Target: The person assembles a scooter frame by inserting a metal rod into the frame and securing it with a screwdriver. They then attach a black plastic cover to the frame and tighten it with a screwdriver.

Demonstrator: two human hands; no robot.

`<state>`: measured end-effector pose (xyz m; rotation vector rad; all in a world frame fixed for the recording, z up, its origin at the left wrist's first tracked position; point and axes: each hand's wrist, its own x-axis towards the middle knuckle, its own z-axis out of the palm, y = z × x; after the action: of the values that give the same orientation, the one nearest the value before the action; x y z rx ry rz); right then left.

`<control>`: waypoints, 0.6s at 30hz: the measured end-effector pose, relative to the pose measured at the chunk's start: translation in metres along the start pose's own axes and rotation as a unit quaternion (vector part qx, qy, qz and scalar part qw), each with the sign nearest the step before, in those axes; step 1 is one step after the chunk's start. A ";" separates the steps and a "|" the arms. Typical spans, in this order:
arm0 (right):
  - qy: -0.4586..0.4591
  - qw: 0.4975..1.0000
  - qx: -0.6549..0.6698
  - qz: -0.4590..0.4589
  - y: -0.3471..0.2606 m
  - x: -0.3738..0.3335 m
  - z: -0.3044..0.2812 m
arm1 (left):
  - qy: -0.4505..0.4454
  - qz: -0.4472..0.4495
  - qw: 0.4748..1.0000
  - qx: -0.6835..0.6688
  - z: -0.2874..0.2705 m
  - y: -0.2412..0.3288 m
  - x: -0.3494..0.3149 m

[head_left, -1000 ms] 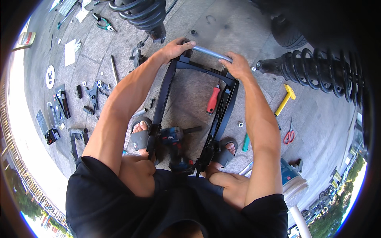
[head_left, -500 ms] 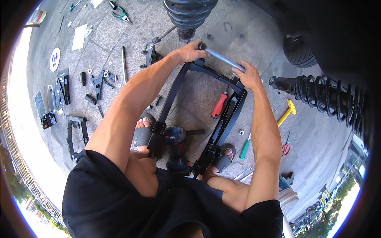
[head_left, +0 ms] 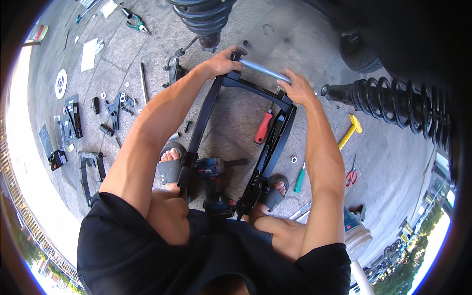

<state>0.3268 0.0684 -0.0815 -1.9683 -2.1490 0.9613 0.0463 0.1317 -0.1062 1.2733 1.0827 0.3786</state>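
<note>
A black metal frame (head_left: 204, 118), shaped like a motorcycle swingarm, stands between my legs with its far end raised. Across that far end runs a silver metal tube (head_left: 263, 69). My left hand (head_left: 222, 63) is closed round the frame's far left corner, where the tube meets it. My right hand (head_left: 298, 88) grips the tube's right end, thumb and fingers wrapped round it. Under the frame's right arm lies a red-handled screwdriver (head_left: 263, 128). A blue and black cordless power tool (head_left: 211, 169) is nearer me, between the two arms of the frame.
On the right are a coil-spring shock absorber (head_left: 393, 105), a yellow hammer (head_left: 350, 130), a green-handled screwdriver (head_left: 299, 180) and red-handled scissors (head_left: 351, 177). Another coil spring (head_left: 204, 17) is ahead. Leftward lie a brake caliper (head_left: 174, 73), a metal bracket (head_left: 113, 110) and green-handled pliers (head_left: 136, 23).
The whole view has shifted, so the scene sits a little further left. Both hands keep their hold at the far end of the frame.
</note>
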 end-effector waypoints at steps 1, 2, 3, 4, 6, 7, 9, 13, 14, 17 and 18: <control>0.010 1.000 -0.001 -0.008 0.000 0.000 0.001 | -0.001 0.006 1.000 -0.027 0.000 0.000 0.001; 0.023 1.000 -0.004 -0.015 0.000 0.000 0.002 | -0.020 -0.003 0.999 -0.049 0.000 0.000 0.002; 0.027 1.000 -0.010 -0.013 0.000 0.000 0.002 | -0.038 -0.011 0.997 -0.070 -0.001 0.000 0.004; 0.025 1.000 -0.004 -0.014 0.000 0.000 0.003 | -0.051 -0.019 0.995 -0.090 -0.002 0.000 0.006; 0.009 1.000 0.003 -0.008 -0.001 -0.001 0.002 | -0.041 0.013 0.998 -0.040 -0.002 0.001 0.009; 0.005 1.000 0.009 0.003 -0.002 -0.002 0.002 | -0.041 0.011 0.999 -0.033 -0.002 0.001 0.009; 0.011 1.000 0.025 0.006 -0.005 -0.003 0.001 | -0.038 0.006 0.999 -0.021 -0.002 0.001 0.010; 0.007 1.000 0.001 0.025 -0.015 -0.003 -0.001 | -0.034 0.005 0.999 0.004 -0.001 0.002 0.010; 0.014 0.999 -0.014 0.030 -0.018 -0.004 -0.002 | -0.034 0.007 0.999 0.011 -0.001 0.002 0.009; -0.008 0.997 -0.047 0.056 -0.029 -0.002 -0.005 | -0.019 0.014 0.999 0.038 -0.001 0.003 0.009; -0.018 0.996 -0.059 0.066 -0.032 -0.001 -0.005 | -0.019 0.013 0.999 0.031 -0.001 0.003 0.009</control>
<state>0.3011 0.0700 -0.0612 -2.1883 -2.1647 0.9135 0.0510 0.1395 -0.1073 1.3450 1.0532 0.3419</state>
